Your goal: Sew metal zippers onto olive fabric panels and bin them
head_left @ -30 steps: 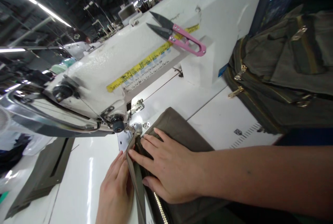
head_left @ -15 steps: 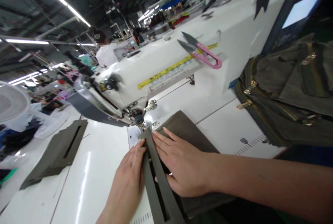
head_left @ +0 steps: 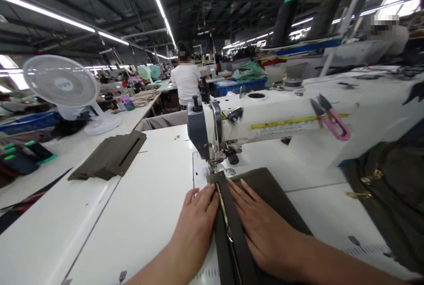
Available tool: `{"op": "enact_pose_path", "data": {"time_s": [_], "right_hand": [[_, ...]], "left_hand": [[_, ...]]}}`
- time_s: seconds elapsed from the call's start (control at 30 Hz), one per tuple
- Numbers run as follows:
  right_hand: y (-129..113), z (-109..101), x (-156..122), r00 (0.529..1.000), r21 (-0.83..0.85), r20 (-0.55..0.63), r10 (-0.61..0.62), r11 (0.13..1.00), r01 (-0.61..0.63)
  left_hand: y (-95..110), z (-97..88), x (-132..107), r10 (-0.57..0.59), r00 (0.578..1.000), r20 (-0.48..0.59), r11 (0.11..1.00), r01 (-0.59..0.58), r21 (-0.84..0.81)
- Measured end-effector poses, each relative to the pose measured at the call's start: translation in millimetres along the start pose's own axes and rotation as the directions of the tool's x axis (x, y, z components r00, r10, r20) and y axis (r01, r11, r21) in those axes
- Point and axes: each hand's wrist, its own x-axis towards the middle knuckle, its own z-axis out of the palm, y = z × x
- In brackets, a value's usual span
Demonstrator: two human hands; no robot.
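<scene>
A dark olive fabric strip (head_left: 240, 243) with a long slot lies lengthwise before me, its far end by the presser foot (head_left: 214, 166) of a white sewing machine (head_left: 281, 132). Through the slot shows a gold-toothed zipper (head_left: 223, 203) with its slider. My left hand (head_left: 196, 225) rests on the strip's left edge, fingers stretched forward and lightly bent. Flat on the right side lies my right hand (head_left: 261, 221), fingers extended, over a wider olive fabric panel (head_left: 271, 190). Parts of the panel are hidden under that hand and forearm.
A stack of slotted olive pieces (head_left: 107, 157) lies on the left of the white table (head_left: 159, 174). Pink-handled thread snips (head_left: 334, 123) sit against the machine arm. An olive bag with zippers (head_left: 391, 192) is at right. Beyond are a white fan (head_left: 62, 81) and a person (head_left: 186, 81).
The view has levelled and swung left, bringing the fan and stack further in. The zipper now shows along the slot, where mostly darkness showed before. Both hands stay on the fabric.
</scene>
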Motion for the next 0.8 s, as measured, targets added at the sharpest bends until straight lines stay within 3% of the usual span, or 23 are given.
{"op": "enact_pose_path", "data": {"time_s": [0.27,0.47,0.8], "right_hand": [[0.0,-0.4,0.6,1.0,-0.035,0.001,0.003,0.999,-0.003],[9.5,-2.4,11.3,1.0,-0.031,-0.014,0.002,1.0,-0.002],[23.6,-2.6,24.5,0.999,-0.03,0.027,0.034,0.999,-0.033]], "left_hand": [[-0.7,-0.3,1.2,0.028,1.0,0.003,1.0,-0.028,0.014],[-5.5,-1.6,15.6,-0.006,0.998,-0.055,1.0,0.006,0.003],[-22.1,10.9,30.8,0.046,0.997,-0.067,0.998,-0.048,-0.029]]}}
